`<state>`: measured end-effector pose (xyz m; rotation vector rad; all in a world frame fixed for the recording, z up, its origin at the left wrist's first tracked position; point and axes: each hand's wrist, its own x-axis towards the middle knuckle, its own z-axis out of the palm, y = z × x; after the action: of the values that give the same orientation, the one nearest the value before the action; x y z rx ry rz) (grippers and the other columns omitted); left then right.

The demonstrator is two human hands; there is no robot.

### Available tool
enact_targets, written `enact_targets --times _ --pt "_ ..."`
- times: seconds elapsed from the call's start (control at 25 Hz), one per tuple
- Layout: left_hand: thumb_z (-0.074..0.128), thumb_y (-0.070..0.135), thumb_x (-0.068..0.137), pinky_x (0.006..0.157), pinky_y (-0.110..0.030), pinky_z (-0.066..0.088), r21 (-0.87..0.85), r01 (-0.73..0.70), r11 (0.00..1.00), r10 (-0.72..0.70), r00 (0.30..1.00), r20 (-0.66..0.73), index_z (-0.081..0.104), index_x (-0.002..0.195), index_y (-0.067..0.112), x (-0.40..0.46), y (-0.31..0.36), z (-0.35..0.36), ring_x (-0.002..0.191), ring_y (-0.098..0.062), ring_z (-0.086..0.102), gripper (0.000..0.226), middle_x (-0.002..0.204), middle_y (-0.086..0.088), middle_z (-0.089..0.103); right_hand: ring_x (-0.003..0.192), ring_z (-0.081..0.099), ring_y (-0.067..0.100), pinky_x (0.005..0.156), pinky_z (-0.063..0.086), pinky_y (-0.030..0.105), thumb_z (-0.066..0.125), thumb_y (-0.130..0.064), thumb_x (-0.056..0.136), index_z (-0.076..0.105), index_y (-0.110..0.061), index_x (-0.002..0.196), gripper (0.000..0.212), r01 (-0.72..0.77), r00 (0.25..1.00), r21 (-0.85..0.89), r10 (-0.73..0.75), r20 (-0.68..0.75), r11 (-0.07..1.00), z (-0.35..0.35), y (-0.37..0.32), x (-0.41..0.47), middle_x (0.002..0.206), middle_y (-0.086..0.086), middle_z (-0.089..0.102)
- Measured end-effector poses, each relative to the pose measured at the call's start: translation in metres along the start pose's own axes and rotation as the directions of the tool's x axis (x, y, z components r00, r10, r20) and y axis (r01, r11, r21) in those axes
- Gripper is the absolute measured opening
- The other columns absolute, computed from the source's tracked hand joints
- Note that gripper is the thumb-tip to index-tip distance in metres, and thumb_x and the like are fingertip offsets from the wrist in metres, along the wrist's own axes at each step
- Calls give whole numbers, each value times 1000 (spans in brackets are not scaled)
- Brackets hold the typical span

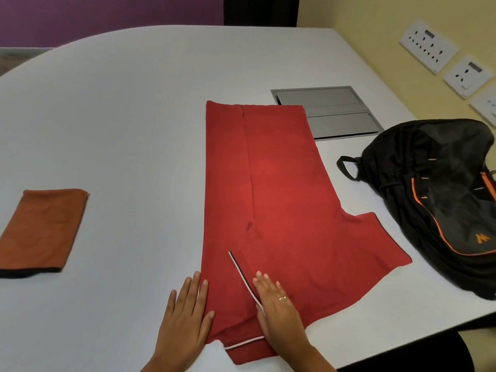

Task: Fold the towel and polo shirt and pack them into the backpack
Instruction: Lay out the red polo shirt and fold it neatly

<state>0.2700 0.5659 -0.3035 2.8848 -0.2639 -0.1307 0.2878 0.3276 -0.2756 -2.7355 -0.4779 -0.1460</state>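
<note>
**A:** What am I looking at, starting from the left?

**B:** Well out to the left of my hands, the towel (pixel 43 232) is lying on the worktop (pixel 134 116), already folded into a flat rust-orange rectangle with a dark band along its near edge. I'm judging it is parked there so it stays out of the way until packing.

**A:** And your hands?

**B:** My left hand (pixel 188 315) is lying flat, fingers straight and slightly spread, half on the worktop and half over the left edge of the polo shirt (pixel 268 197). My right hand (pixel 276 304), with a ring on one finger, is pressing flat just beside it, palm down along the striped trim. Neither is pinching anything. I'd say I'm pinning the folded-in side flat so the crease holds.

**A:** How is the shirt looking?

**B:** It is stretching away from my hands, red, with its left side turned in over the middle. The other sleeve is sticking out to the right, not yet folded.

**A:** And beyond that?

**B:** Right of my right hand, near that sleeve, the backpack (pixel 429 200) is slumping on its side, black with orange piping. Whether its zip is open, I cannot tell.
</note>
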Motion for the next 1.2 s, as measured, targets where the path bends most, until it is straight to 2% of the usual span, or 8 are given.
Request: enact_targets --times 0.12,0.28,0.56,0.64,0.72,0.88,1.08,1.2 --pt "16 47 99 115 -41 6 7 -3 1000 3 1000 21 30 148 12 -2 -1 0 143 -24 19 62 156 -10 26 144 23 22 112 22 42 46 -37 92 36 -13 145 59 -100 984 -46 105 140 994 -5 8 -2 153 3 32" --pt "17 47 99 115 -42 6 -9 -7 1000 8 999 48 25 150 14 -9 -1 -2 144 -25 18 61 158 -8 21 147 5 24 114 8 45 32 -72 90 18 -23 152 81 -66 945 -156 112 309 986 -15 23 -9 160 -1 10" --pt "23 49 98 114 -43 4 17 -35 999 34 996 88 23 151 14 -12 -2 -9 142 -26 19 63 156 -9 24 146 -12 22 116 -1 52 21 -79 86 -4 -36 151 81 -94 893 -198 171 417 976 -29 22 -32 159 -7 -14" --pt "32 46 94 110 -48 24 -30 7 1000 -4 994 112 32 147 14 -10 2 -14 135 -29 34 62 150 -11 36 147 3 29 110 14 60 22 -79 86 4 -37 151 79 -150 864 -228 240 443 962 -32 16 -35 161 -5 -1" --pt "39 40 86 85 -46 50 -129 61 990 -48 994 100 49 134 14 -8 9 -23 108 -31 56 56 131 -12 52 140 26 35 96 34 64 24 -78 87 18 -36 150 76 -219 822 -277 329 464 936 -34 8 -35 158 -1 20" --pt "37 33 84 54 -22 46 -209 -6 978 33 991 126 60 118 13 -13 20 -34 66 -14 55 46 92 -1 54 134 37 38 85 42 66 24 -76 88 24 -41 148 69 -311 790 -304 423 443 900 -31 1 -36 156 0 28" --pt "19 39 90 62 -19 35 -295 -39 955 134 941 310 42 103 23 -9 16 -48 79 -12 49 32 95 7 50 144 -19 30 111 6 62 -9 -83 75 -17 -65 133 62 -383 788 -224 444 426 896 -33 -5 -41 153 -7 -29" --pt "38 28 95 62 -21 37 -339 31 940 148 859 490 39 88 26 5 16 -63 76 -12 51 8 90 5 55 146 -15 24 114 11 54 -8 -84 73 6 -58 141 74 -512 791 -98 513 332 853 -41 -7 -41 154 -7 -25"
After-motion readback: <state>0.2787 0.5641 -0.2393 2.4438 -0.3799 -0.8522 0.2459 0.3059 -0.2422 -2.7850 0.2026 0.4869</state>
